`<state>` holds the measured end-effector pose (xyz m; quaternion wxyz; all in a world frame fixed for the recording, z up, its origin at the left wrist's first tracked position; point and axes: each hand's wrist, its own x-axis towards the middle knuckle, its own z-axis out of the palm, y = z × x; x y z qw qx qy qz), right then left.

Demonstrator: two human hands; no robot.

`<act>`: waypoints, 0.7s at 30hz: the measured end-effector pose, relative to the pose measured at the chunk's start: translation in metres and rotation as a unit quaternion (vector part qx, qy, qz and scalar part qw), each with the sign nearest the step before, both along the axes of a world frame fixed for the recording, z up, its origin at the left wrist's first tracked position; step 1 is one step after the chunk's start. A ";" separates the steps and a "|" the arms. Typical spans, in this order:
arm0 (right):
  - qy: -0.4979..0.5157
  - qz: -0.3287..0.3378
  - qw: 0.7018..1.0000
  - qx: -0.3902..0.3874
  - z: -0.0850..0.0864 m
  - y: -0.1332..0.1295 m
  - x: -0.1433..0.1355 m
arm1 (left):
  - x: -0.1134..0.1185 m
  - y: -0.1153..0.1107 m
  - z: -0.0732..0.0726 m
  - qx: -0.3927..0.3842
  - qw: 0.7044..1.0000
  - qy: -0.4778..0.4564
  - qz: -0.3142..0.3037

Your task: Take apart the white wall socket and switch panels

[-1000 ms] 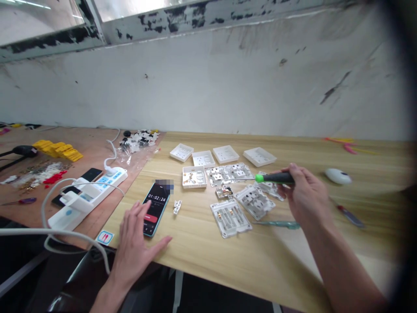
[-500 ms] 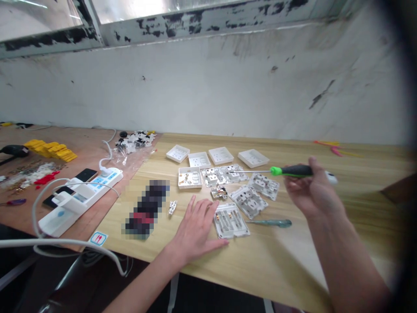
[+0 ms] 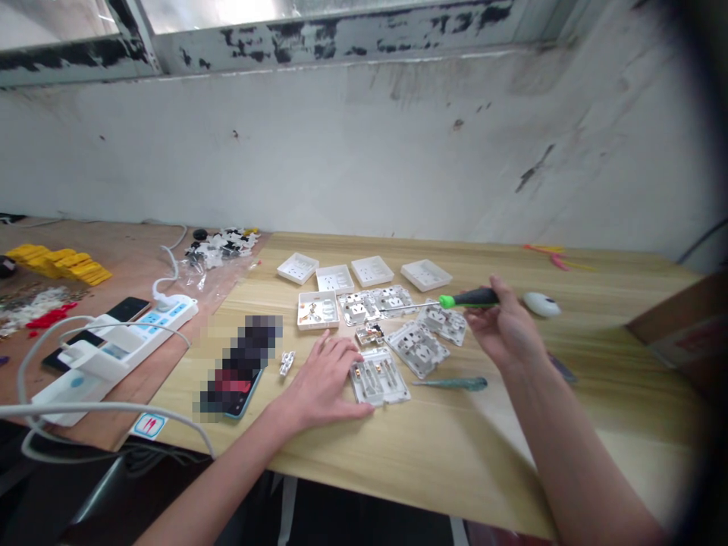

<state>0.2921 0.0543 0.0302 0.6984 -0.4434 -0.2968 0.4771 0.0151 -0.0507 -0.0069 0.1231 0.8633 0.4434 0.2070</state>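
My right hand [image 3: 506,326] grips a screwdriver [image 3: 469,298] with a black and green handle, its thin shaft pointing left over the white socket plates [image 3: 378,305]. Spread on the table, my left hand [image 3: 324,379] touches the left edge of a white switch plate [image 3: 380,379] that has metal strips inside. Just above that plate lies a small metal and white part [image 3: 369,335]. A white box-like cover [image 3: 317,311] holds brass pieces. Two more socket plates [image 3: 418,349] sit between my hands. A teal tool [image 3: 455,384] lies to the right of the switch plate.
White covers [image 3: 372,271] stand along the back. At the left are a phone [image 3: 244,394], a small white part [image 3: 287,364] and a power strip [image 3: 164,318] with cables. A white mouse [image 3: 542,305] and a cardboard box [image 3: 682,318] are at the right.
The view has turned slightly right, so everything appears shifted left, and the mouse now shows beyond my right hand. The screwdriver stays in my right hand; my left hand remains at the plate.
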 end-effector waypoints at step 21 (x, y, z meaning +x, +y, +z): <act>0.060 0.021 0.996 -0.054 0.009 -0.005 0.001 | -0.085 0.049 0.050 0.108 0.988 0.024 0.112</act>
